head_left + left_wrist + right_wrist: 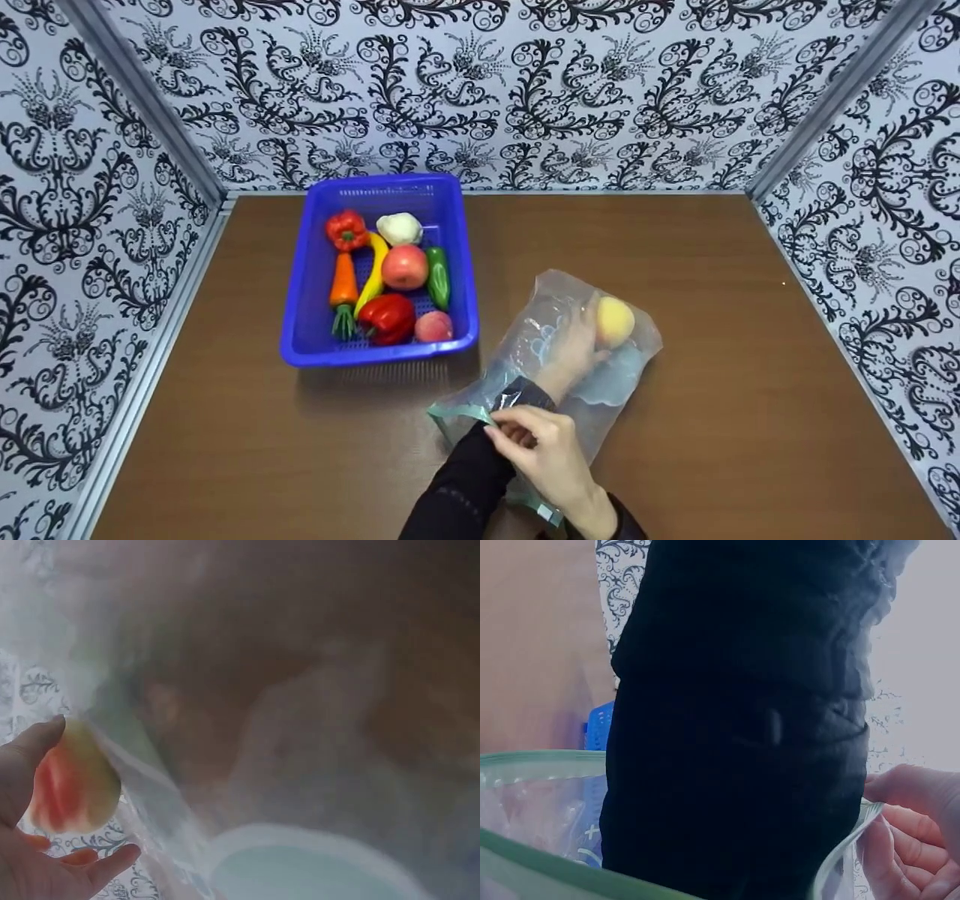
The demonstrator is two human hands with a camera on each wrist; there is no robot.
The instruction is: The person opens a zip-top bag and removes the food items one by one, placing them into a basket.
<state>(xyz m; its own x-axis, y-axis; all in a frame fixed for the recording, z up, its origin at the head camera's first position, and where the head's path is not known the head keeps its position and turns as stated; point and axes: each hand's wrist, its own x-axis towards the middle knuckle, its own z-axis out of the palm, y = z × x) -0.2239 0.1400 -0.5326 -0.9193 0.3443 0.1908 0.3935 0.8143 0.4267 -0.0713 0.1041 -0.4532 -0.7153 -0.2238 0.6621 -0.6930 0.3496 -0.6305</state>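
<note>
A clear plastic zip bag (551, 289) with a green-edged mouth lies on the brown table. My left hand (574, 345) reaches inside it, the black sleeve passing through the mouth. A yellow and red peach (615, 322) lies in the bag right at the left hand's fingers. Seen from the left wrist, the thumb (45, 736) is at the peach's upper edge, and spread fingers (112, 866) extend below it. My right hand (551, 450) pinches the bag's green rim (870, 811) between thumb and fingers, beside the left sleeve.
A blue plastic basket (291, 315) stands to the left on the table. Inside are red peppers (386, 319), a carrot (344, 281), a banana (373, 274), a green pepper (439, 277), a garlic bulb (400, 228) and round reddish fruits (405, 267). Patterned walls enclose the table.
</note>
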